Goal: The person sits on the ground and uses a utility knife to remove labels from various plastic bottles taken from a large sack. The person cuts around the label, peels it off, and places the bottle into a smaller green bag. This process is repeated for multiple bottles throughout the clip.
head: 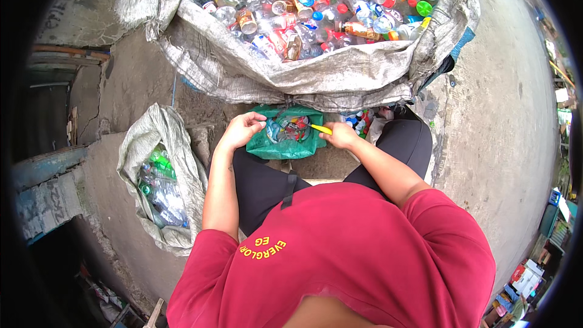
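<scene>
A yellow-handled tool (321,129), probably a knife, is gripped in my right hand (341,135); its tip points left over a green woven sack (284,151). Inside that sack lie plastic wrappers and label scraps (289,128). At the sack's upper left edge is my left hand (243,130), its fingers bent and close together; whether a small scrap is between them cannot be told. Just beyond both hands stands a large whitish woven sack (337,70) full of mixed plastic bottles (314,13).
On the left, a smaller whitish sack (130,159) holds clear and green bottles (164,191). Bottle caps (357,123) lie in a container beside my right knee. Concrete ground (505,100) extends to the right, with assorted items along its far edge. A cracked wall (86,23) stands at upper left.
</scene>
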{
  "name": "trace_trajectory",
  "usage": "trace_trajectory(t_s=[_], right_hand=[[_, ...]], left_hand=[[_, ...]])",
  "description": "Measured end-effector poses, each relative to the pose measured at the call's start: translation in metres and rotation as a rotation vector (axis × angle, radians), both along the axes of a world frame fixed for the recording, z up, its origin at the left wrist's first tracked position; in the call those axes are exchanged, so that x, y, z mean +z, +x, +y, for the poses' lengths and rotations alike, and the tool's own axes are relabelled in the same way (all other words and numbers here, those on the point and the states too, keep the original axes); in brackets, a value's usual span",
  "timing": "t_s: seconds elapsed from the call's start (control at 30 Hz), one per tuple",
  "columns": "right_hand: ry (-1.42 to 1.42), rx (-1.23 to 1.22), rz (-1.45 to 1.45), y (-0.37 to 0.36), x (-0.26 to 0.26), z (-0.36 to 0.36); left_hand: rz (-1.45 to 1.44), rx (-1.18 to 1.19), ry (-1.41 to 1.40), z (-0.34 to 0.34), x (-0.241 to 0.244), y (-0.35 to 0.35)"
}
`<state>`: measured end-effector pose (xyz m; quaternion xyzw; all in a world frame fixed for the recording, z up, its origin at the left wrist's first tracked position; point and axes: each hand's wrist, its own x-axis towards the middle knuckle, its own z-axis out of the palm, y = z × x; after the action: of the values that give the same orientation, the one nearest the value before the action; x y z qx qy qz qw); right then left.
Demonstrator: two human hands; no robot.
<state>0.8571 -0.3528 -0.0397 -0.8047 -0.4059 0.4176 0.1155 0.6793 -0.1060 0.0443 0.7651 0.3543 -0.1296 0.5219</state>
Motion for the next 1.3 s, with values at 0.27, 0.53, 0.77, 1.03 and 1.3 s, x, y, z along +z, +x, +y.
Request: trace_trajectory(t_s=[0.27, 0.53, 0.77, 1.03, 1.3], right_hand=[[0.308, -0.600, 1.300, 0.030, 0.043, -0.084], [0.395, -0.681, 1.237, 0.044, 0.030, -0.074], [0.630, -0.700, 0.846, 0.052, 0.020, -0.087], [1.209, -0.896, 0.327, 0.074, 0.134, -0.080], [1.114, -0.559, 0.774, 0.021, 0.223, -0.015]], left_hand=[[-0.395, -0.276, 0.412, -0.046, 0.088, 0.201], [-0.095, -0.256, 0.630, -0.097, 0.011, 0.385], [-0.537, -0.013, 0.773, -0.090, 0.025, 0.397], [-0.918, 0.223, 0.284, -0.048, 0.187, 0.243], [-1.040, 0.272, -0.047, -0.062, 0.219, 0.142]])
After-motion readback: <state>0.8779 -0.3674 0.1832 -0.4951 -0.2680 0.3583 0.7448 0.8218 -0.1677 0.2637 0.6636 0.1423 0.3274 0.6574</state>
